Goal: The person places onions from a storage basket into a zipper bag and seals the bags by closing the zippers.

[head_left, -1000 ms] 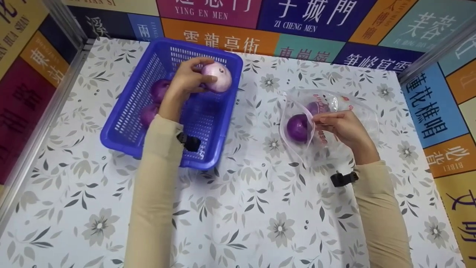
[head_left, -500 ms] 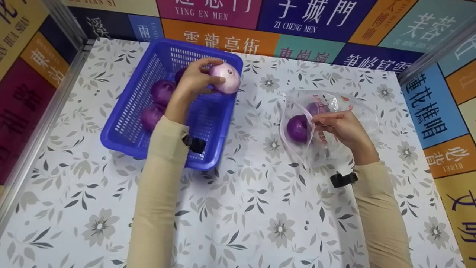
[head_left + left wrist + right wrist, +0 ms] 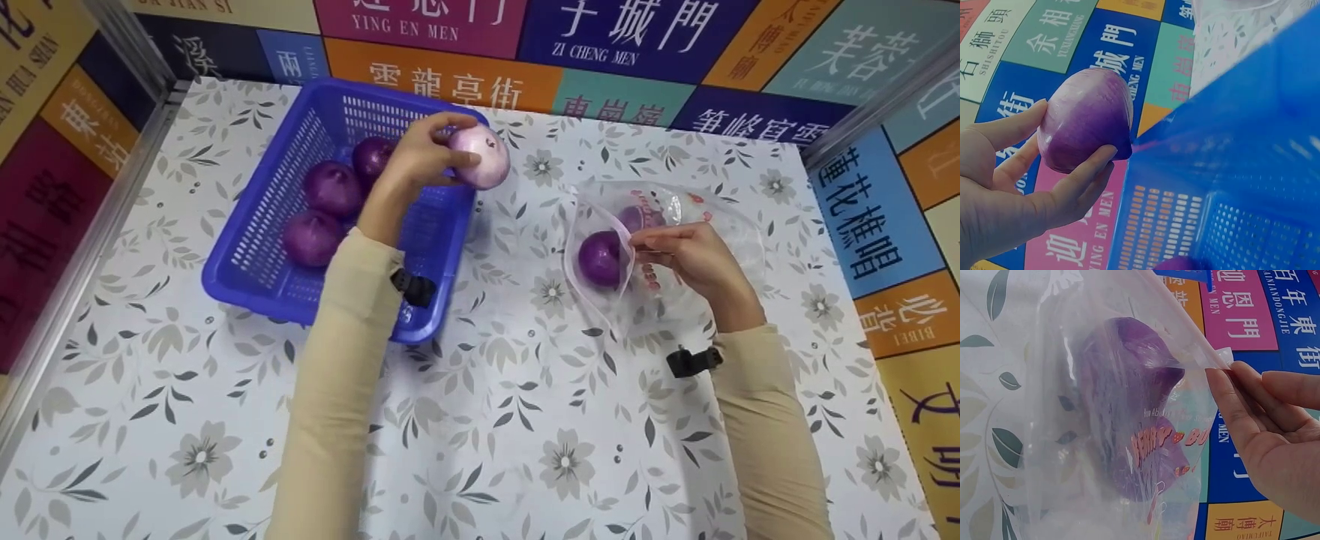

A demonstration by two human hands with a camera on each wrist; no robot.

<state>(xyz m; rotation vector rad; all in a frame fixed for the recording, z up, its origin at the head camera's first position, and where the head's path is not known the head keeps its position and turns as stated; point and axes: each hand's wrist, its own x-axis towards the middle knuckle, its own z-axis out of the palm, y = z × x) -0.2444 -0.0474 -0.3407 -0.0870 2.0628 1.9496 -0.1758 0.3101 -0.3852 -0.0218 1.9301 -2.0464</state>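
Observation:
My left hand [image 3: 431,154] grips a pale purple onion [image 3: 482,156] above the right rim of the blue basket [image 3: 247,292]. In the left wrist view, thumb and fingers hold this onion [image 3: 1086,118] by its sides. Several darker purple onions lie inside the basket, one [image 3: 313,238] near its left wall. To the right, my right hand [image 3: 694,259] pinches the mouth edge of a clear printed plastic bag [image 3: 720,217] and keeps it open. A dark purple onion [image 3: 600,259] sits at the bag's mouth, with another [image 3: 640,217] showing through the plastic behind it.
A white table [image 3: 480,435] with a grey leaf and flower print carries the basket and the bag. Colourful panels with lettering [image 3: 450,82] stand along the back and both sides. Bare tabletop lies between basket and bag.
My left hand has moved right with the pale onion, from over the basket's inside to its right rim. The onions in the basket show more fully. My right hand stays on the bag.

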